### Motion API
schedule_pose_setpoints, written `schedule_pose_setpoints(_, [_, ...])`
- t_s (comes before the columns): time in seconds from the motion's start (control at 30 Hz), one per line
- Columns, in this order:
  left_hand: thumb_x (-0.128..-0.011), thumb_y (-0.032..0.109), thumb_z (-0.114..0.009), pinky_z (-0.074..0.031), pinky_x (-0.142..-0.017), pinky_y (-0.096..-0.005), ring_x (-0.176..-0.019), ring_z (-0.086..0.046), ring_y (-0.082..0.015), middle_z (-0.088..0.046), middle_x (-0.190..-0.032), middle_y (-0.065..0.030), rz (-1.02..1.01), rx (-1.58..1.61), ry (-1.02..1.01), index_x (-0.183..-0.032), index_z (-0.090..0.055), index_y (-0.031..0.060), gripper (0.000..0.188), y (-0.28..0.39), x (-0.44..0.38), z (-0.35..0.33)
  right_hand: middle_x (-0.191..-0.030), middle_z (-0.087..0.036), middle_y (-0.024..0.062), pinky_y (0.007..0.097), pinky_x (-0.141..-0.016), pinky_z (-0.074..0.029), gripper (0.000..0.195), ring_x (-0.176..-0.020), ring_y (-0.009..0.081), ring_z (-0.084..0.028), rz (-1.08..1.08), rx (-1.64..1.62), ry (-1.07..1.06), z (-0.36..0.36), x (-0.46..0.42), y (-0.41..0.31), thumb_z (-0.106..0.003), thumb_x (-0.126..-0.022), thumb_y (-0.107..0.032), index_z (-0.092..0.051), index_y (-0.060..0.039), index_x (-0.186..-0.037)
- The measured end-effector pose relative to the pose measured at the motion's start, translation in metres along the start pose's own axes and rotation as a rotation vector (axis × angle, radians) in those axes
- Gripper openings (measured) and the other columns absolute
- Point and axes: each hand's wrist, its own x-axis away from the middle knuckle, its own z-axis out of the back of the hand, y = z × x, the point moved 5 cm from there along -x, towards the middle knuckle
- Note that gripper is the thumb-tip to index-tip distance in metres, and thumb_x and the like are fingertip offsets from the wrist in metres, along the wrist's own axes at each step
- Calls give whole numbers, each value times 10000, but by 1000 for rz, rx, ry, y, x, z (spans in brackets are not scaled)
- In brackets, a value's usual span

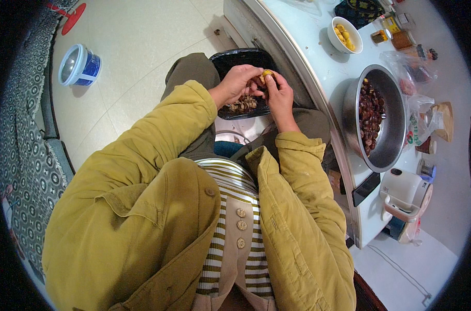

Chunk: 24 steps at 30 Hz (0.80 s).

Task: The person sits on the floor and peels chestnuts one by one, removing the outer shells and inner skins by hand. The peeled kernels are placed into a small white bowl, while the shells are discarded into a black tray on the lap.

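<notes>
Between my two hands is a partly peeled chestnut (266,73), its yellow flesh showing at the top. My left hand (237,82) pinches it with thumb and forefinger, the other fingers curled beneath. From the other side my right hand (281,95) grips it, thumb pressed on its face. Both hands are over a bin lined with black plastic (245,56), which stands between my knees. Brown chestnut shells (241,104) lie in the bin. On the counter to the right, a steel basin (391,144) holds many dark brown chestnuts (369,116). A white bowl (334,44) contains yellow peeled chestnuts (343,35).
A smartphone (366,189) lies at the edge of the white counter (336,81), beside a white appliance (404,192). Jars (381,36) and plastic bags (416,112) line the wall. On the tiled floor at left stands a blue-and-white bucket (88,68), near a patterned cloth (23,128).
</notes>
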Motion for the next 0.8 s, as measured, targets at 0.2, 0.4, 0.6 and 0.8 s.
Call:
schedule_pose_setpoints(0.2, [-891,142,-539,-568,-584,-268,-572,-524,-68,-544,-727,-25,7,-42,50,-867,-547,25,120,-3,-2,2,-917,-641,52,246,-746,-462,237,-827,101,-570,-38,-32,17,0,1,3,-578,-883,-172,-614,3,-1039])
schedule_pose_setpoints(0.4, [-889,136,-544,-567,-589,-263,-575,-522,-67,-549,-740,-23,-11,-9,12,-893,-542,20,116,-3,-3,3,-933,-644,60,247,-752,-463,247,-833,100,-572,-142,-91,6,2,0,11,-579,-880,-174,-611,10,-1042])
schedule_pose_setpoints(0.6, [-880,118,-562,-566,-589,-259,-592,-534,-69,-548,-743,-23,18,-28,21,-899,-536,16,107,-4,-2,2,-934,-650,77,258,-760,-463,238,-836,122,-585,-3,29,19,2,1,3,-578,-879,-174,-616,0,-1038])
schedule_pose_setpoints(0.8, [-859,78,-581,-556,-583,-235,-584,-541,-69,-546,-738,-25,33,-15,60,-888,-533,19,81,-8,-3,5,-931,-648,73,259,-754,-462,231,-832,124,-585,2,29,16,1,3,3,-579,-878,-170,-617,-5,-1035])
